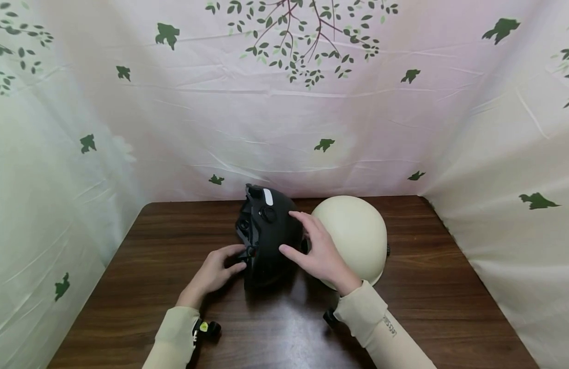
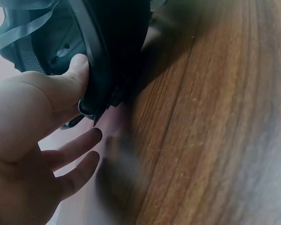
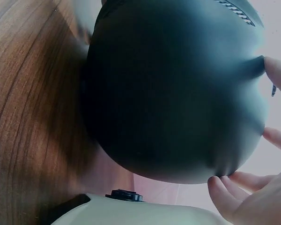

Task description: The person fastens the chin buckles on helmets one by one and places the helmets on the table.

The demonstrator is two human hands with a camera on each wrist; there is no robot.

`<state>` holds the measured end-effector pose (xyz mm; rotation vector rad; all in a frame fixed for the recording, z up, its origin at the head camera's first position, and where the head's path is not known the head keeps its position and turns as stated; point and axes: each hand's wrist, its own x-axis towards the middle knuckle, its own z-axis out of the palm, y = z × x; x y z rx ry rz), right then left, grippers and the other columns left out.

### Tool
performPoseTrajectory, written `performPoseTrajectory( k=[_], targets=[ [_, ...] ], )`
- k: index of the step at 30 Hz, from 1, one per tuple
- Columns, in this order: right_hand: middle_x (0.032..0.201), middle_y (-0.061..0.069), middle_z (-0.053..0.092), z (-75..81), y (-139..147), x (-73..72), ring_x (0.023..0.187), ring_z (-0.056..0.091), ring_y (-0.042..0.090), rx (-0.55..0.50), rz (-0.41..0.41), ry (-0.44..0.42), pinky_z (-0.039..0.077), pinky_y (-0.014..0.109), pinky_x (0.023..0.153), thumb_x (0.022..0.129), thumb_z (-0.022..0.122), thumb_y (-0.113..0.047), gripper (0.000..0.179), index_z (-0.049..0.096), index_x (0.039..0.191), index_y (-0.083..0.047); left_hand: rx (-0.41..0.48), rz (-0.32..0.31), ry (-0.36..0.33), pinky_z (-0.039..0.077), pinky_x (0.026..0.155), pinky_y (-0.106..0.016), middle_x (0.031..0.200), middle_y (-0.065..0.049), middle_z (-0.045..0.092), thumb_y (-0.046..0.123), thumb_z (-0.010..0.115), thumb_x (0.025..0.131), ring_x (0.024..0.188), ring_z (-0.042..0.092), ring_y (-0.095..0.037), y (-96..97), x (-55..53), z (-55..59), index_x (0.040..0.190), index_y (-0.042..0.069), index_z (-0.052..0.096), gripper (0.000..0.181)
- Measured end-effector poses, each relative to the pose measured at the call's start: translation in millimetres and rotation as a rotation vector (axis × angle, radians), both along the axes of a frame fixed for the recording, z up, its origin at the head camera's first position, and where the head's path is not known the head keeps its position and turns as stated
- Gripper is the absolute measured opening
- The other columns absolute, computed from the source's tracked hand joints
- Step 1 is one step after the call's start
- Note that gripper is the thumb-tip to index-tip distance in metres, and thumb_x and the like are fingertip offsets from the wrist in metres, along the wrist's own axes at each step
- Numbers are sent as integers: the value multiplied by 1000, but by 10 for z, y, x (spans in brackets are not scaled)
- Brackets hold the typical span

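Observation:
A black helmet (image 1: 277, 243) lies tipped on its side at the middle of the table, its hollow facing left. My left hand (image 1: 214, 271) pinches the helmet's rim; in the left wrist view the thumb (image 2: 78, 75) lies on the inner side and two lower fingers stick out free. A grey strap (image 2: 25, 32) hangs across the padded inside. My right hand (image 1: 319, 251) rests its spread fingertips on the rounded black shell (image 3: 178, 93). Just behind that hand, a cream helmet (image 1: 351, 236) sits dome up, close beside the black one.
The dark wooden table (image 1: 164, 246) has its back edge right behind both helmets. A white cloth (image 1: 266, 133) with green leaves and birds hangs behind and at both sides. Small black wrist cameras (image 1: 214, 329) ride under both cuffs.

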<state>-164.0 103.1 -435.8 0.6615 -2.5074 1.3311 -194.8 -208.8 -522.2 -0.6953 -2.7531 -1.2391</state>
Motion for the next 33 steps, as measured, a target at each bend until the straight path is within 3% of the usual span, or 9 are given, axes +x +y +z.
performPoseTrajectory(
  k=[7, 12, 17, 24, 28, 30, 33],
  targets=[
    [162, 0, 40, 39, -17, 17, 148, 39, 25, 42, -29, 0, 46, 54, 111, 91, 79, -54, 77, 44, 157, -35, -17, -26, -55, 45, 113, -54, 145, -7, 64, 20, 74, 100, 138, 56, -30, 8, 1, -24, 142, 11, 66, 44],
    [166, 3, 34, 57, -45, 22, 152, 34, 28, 55, -33, -25, 42, 60, 113, 90, 77, -59, 79, 43, 158, -38, -23, -51, -39, 46, 112, -54, 142, -6, 66, 21, 74, 100, 136, 57, -30, 9, 1, -33, 139, 12, 68, 41],
    [168, 5, 31, 74, -62, 30, 150, 37, 27, 45, -16, -47, 45, 58, 111, 90, 77, -60, 80, 42, 159, -40, -36, -54, 3, 50, 108, -53, 134, -9, 70, 21, 80, 96, 129, 63, -30, 4, -3, 1, 133, 6, 71, 40],
    [168, 6, 31, 52, -72, 18, 149, 39, 28, 32, 4, -39, 47, 56, 110, 90, 79, -56, 79, 43, 158, -39, -78, -16, 84, 59, 93, -48, 116, -11, 76, 20, 86, 89, 109, 72, -28, -17, -45, 155, 119, 1, 76, 37],
    [168, 6, 31, 45, -85, 10, 148, 40, 28, 31, 17, -37, 47, 55, 110, 90, 79, -55, 78, 44, 158, -39, -113, 69, 96, 62, 79, -40, 102, -8, 78, 20, 87, 89, 90, 74, -20, 4, -55, 288, 109, 3, 79, 27],
    [168, 6, 31, 44, -92, 9, 148, 40, 28, 33, 22, -32, 47, 55, 109, 90, 79, -55, 79, 43, 158, -39, -91, 107, 137, 62, 74, -37, 99, -6, 77, 18, 84, 91, 84, 73, -17, 34, -48, 370, 107, 4, 78, 22],
    [168, 7, 31, 35, -99, 6, 149, 40, 30, 39, 28, -26, 47, 57, 110, 90, 78, -55, 79, 43, 158, -39, 25, 147, 239, 62, 72, -34, 100, -4, 76, 15, 78, 97, 84, 72, -15, 103, -24, 514, 111, 5, 76, 17]
  ],
)
